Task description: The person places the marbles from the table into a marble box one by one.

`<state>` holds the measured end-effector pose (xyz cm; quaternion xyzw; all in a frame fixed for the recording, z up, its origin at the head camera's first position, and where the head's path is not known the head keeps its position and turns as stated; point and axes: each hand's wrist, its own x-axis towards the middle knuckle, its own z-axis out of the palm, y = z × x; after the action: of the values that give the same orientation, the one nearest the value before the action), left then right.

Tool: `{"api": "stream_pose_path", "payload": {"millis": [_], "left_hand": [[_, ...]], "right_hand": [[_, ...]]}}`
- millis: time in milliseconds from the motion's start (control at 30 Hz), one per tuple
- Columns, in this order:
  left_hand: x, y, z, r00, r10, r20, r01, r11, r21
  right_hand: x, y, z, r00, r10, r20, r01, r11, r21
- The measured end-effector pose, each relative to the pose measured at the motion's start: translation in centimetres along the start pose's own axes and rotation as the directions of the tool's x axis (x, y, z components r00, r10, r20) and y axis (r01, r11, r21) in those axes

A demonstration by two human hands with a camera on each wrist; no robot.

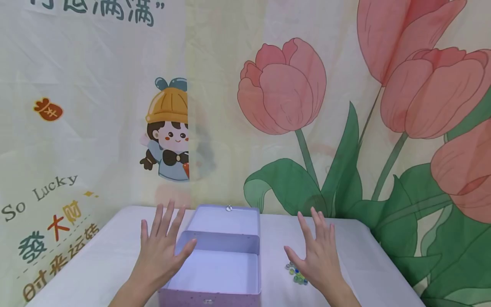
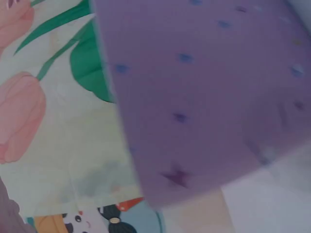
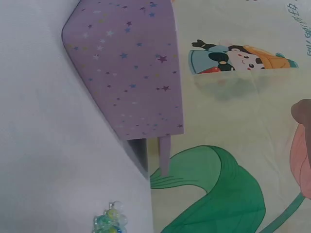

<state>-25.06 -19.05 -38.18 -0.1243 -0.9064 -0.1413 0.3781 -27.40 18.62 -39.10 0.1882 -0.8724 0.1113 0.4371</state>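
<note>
A lilac box (image 1: 219,273) with its lid (image 1: 226,219) tipped back stands on the table, and its inside shows a pale bare floor. My left hand (image 1: 161,249) is raised at the box's left side, fingers spread, holding nothing. To the right of the box my right hand (image 1: 321,253) is also raised with straight, spread fingers. Beside its thumb lies a small cluster of glass marbles (image 1: 299,278), partly hidden by the hand. In the right wrist view the star-printed box wall (image 3: 131,73) and the marbles (image 3: 111,221) appear. The box wall (image 2: 194,107) fills much of the blurred left wrist view.
The table (image 1: 280,238) has a white cover and ends at a hanging cloth (image 1: 218,106) behind it. Large tulips (image 1: 284,91), a cartoon figure (image 1: 168,136) and lettering are printed on the backdrop. A small clasp (image 1: 229,208) sits on the lid's upper edge.
</note>
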Motion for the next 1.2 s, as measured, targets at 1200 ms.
{"api": "stream_pose_path", "payload": {"millis": [1200], "left_hand": [[-3.9, -2.1, 5.5, 0.914, -0.057, 0.401, 0.116, 0.985, -0.125]], "right_hand": [[-8.2, 7.5, 5.5, 0.856, 0.219, 0.468, -0.318, 0.937, 0.143]]}}
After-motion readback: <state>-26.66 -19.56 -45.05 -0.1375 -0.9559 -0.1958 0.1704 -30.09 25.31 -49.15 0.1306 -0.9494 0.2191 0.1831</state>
